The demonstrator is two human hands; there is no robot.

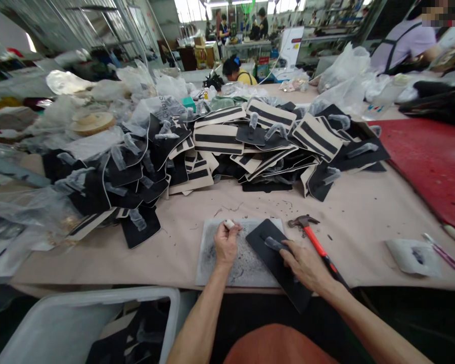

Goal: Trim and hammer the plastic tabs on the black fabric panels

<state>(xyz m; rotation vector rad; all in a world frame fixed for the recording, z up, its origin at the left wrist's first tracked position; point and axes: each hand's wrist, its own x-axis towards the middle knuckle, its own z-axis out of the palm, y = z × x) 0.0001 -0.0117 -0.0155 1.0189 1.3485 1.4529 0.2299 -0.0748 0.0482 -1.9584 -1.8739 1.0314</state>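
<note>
My left hand (226,243) is closed on a small white piece (229,223) above the grey board (208,258). My right hand (299,260) grips a flat black panel (263,242), its fingers at the clear plastic-wrapped strap (275,244) on the panel. The panel lies slanted across the right part of the board and reaches over the table's front edge. Just right of the panel rests a hammer (314,240) with a red and black handle. Dark specks and scraps cover the board.
Piled black and beige panels (218,139) span the table's back. A white bin (174,308) holding panels stands below at the front left. At right are a white packet (413,257), a purple-handled tool (445,255) and a red sheet (420,162). People work in the background.
</note>
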